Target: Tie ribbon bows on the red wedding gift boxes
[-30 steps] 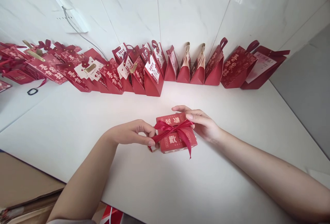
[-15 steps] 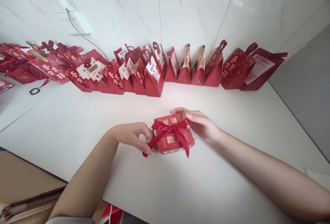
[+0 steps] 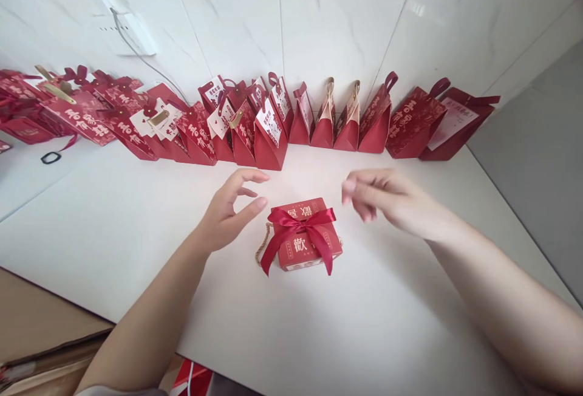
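Note:
A small red gift box [image 3: 298, 256] with gold Chinese characters sits on the white table. Tied across its top is a shiny dark red ribbon bow [image 3: 304, 224], its two tails hanging down the front. A twisted cord handle [image 3: 263, 244] shows at the box's left side. Just beyond the left edge, my left hand [image 3: 232, 211] is raised with thumb and fingers apart, touching nothing. My right hand [image 3: 380, 195] hovers to the right of the box, clear of it. Its fingers are loosely bent, slightly blurred, and nothing shows in them.
Several red triangular gift bags [image 3: 271, 144] stand in a row along the marble-patterned wall [image 3: 328, 13]. More red boxes [image 3: 34, 126] crowd the far left, near a small black loop [image 3: 51, 157]. A grey cable [image 3: 146, 59] runs down from a wall socket. Cardboard [image 3: 45, 305] lies below the table's left edge.
Both hands have let go of the box and bow and moved up and outward. The box stays in place, with the left ribbon tail now hanging free.

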`<state>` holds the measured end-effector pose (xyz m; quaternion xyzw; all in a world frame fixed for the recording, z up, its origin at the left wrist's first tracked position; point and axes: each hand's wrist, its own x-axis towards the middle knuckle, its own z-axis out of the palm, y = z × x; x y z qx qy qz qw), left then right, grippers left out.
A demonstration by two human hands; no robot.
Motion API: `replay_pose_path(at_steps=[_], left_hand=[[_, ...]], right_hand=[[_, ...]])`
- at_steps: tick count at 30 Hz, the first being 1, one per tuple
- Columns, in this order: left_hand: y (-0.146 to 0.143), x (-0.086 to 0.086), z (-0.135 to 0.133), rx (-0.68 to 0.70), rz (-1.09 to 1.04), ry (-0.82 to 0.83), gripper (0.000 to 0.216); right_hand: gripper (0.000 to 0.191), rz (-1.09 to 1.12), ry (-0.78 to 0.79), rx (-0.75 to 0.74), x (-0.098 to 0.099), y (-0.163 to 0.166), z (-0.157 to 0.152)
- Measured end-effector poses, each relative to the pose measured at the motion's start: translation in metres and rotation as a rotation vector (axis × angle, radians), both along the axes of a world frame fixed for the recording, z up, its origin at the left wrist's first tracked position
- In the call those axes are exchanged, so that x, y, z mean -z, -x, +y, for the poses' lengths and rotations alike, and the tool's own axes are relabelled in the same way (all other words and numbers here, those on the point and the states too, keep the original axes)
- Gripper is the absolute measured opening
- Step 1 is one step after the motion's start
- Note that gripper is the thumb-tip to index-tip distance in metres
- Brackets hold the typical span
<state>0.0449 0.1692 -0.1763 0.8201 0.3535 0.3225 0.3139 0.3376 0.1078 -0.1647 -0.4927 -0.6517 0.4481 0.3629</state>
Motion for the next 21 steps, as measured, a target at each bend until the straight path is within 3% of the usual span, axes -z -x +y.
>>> replay_pose_path(at_steps=[2, 3, 7, 11, 14, 18, 21], left_hand=[[-0.009, 0.004, -0.008, 0.157, -0.054, -0.034, 0.036], [-0.012, 0.005, -0.011, 0.218, -0.052, -0.041, 0.036], [-0.015, 0.003, -0.016, 0.282, 0.026, -0.089, 0.024], [-0.013, -0.001, -0.013, 0.295, 0.085, -0.047, 0.009], [-0.014, -0.002, -0.012, 0.322, 0.096, 0.033, 0.009], [-0.014, 0.002, -0.011, 0.329, 0.064, 0.187, 0.018], [-0.014, 0.008, -0.009, 0.344, -0.033, 0.319, 0.029]], right_hand=[[0.041, -0.304, 0.055, -0.213, -0.014, 0.005, -0.019], [0.041, -0.459, -0.005, -0.223, -0.017, 0.011, -0.029], [0.036, -0.839, -0.416, -0.069, -0.013, 0.038, -0.057], [0.032, -0.895, -0.617, -0.059, -0.006, 0.049, -0.064], [0.015, -0.936, -0.611, -0.122, -0.004, 0.046, -0.061], [0.028, -0.980, -0.623, -0.164, -0.004, 0.042, -0.058], [0.018, -0.913, -0.632, -0.135, -0.004, 0.043, -0.058]])
